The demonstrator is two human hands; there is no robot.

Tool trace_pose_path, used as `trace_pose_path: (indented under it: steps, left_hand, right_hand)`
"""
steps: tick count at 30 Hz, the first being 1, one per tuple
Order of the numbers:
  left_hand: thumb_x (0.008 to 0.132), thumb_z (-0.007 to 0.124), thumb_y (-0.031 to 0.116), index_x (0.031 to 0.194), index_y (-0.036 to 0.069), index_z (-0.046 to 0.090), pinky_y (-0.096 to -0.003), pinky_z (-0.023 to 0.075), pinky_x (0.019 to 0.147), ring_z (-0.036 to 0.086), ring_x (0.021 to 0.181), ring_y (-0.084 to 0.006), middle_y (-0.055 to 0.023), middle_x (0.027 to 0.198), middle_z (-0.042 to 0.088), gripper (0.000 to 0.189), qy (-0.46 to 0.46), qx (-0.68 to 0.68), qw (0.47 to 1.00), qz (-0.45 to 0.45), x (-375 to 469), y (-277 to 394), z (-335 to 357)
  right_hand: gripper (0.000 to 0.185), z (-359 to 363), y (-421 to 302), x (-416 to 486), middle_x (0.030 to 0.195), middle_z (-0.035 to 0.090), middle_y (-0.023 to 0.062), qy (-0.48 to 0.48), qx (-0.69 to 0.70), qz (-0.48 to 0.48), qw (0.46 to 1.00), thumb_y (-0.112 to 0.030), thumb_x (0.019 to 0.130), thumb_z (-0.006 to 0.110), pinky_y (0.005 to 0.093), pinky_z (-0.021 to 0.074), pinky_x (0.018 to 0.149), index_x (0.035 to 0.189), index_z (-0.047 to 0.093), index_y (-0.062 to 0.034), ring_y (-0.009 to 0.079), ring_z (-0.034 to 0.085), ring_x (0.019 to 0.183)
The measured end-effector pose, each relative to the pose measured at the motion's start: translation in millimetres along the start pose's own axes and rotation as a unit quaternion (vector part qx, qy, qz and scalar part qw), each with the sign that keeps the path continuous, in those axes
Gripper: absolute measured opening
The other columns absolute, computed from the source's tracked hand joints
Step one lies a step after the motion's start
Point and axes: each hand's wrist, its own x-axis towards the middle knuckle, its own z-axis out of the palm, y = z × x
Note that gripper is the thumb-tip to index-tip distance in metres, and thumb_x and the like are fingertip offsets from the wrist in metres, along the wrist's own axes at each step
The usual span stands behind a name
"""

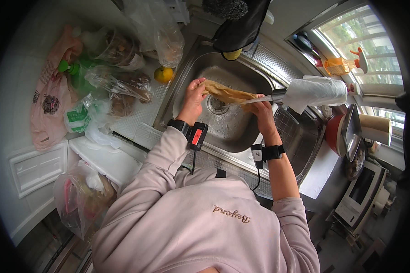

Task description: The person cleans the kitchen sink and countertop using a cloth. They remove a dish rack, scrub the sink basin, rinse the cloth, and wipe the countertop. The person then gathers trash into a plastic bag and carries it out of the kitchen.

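A wet tan cloth (225,92) is stretched between my two hands over a stainless steel sink basin (188,119). My left hand (193,99) grips its left end, and my right hand (263,114) holds its right end. Water runs from the faucet (276,96) at the right onto the cloth, above the round drain strainer (218,104). The faucet is partly hidden by a white cloth or paper wrap (316,92). Each wrist wears a black strap with a small device and a cable.
Left of the basin lie an orange fruit (163,74), plastic bags of food (130,85) and a green-capped bottle (70,68). Right are a wire rack (290,133), a red bowl (335,134) and a microwave (360,194). An orange spray bottle (338,66) stands by the window.
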Motion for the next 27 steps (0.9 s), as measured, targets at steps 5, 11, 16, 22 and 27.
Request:
trace_pose_path:
  steps: [5, 11, 16, 22, 27]
  left_hand:
    - [0.086, 0.056, 0.015, 0.124, 0.014, 0.044, -0.0365, 0.0424, 0.081, 0.049, 0.102, -0.0145, -0.0039, 0.117, 0.050, 0.039, 0.008, 0.097, 0.994, -0.043, -0.7, -24.1, 1.0]
    - [0.085, 0.052, 0.053, 0.113, 0.018, 0.050, -0.0565, 0.0443, 0.075, 0.047, 0.104, -0.0216, 0.0028, 0.097, 0.055, 0.045, -0.087, 0.031, 0.953, -0.287, -22.5, -42.4, 22.5]
    - [0.089, 0.049, 0.047, 0.083, 0.015, 0.058, -0.0485, 0.0489, 0.074, 0.056, 0.080, -0.0145, 0.0046, 0.073, 0.055, 0.033, -0.222, -0.115, 0.924, -0.291, -22.0, -57.5, 34.5]
    - [0.092, 0.047, 0.040, 0.098, 0.014, 0.059, -0.0383, 0.0461, 0.082, 0.057, 0.091, -0.0136, 0.0004, 0.096, 0.062, 0.030, -0.167, -0.034, 0.937, -0.305, -25.1, -52.4, 40.0]
    - [0.092, 0.048, 0.038, 0.103, 0.012, 0.059, -0.0342, 0.0464, 0.081, 0.058, 0.093, -0.0142, -0.0021, 0.100, 0.062, 0.030, -0.188, -0.106, 0.923, -0.320, -39.8, -37.7, 51.9]
  right_hand:
    - [0.011, 15.4, -5.9, 0.2, 0.094, 0.057, 0.0004, -0.074, -0.042, -0.042, 0.995, -0.016, 0.091, 0.049, 0.0259, 0.0425, 0.083, 0.098, 0.051, -0.0069, 0.0096, 0.056, 0.088]
    - [0.011, 35.7, -4.8, -8.7, 0.088, 0.058, -0.0017, -0.150, -0.009, -0.036, 0.988, -0.017, 0.092, 0.051, 0.0232, 0.0406, 0.080, 0.093, 0.053, -0.0063, 0.0077, 0.054, 0.083]
    - [0.012, 35.5, -2.5, -12.7, 0.079, 0.055, -0.0022, -0.174, -0.047, -0.002, 0.984, -0.014, 0.092, 0.051, 0.0212, 0.0403, 0.073, 0.085, 0.054, -0.0055, 0.0063, 0.051, 0.077]
    - [0.012, 16.6, 21.4, 3.5, 0.082, 0.052, -0.0051, -0.049, -0.129, -0.025, 0.990, -0.018, 0.092, 0.051, 0.0202, 0.0363, 0.071, 0.087, 0.055, -0.0073, 0.0048, 0.045, 0.077]
    - [0.014, 3.9, 29.6, 6.7, 0.088, 0.054, -0.0022, -0.036, -0.146, -0.020, 0.988, -0.017, 0.092, 0.049, 0.0218, 0.0394, 0.076, 0.092, 0.055, -0.0047, 0.0064, 0.049, 0.084]
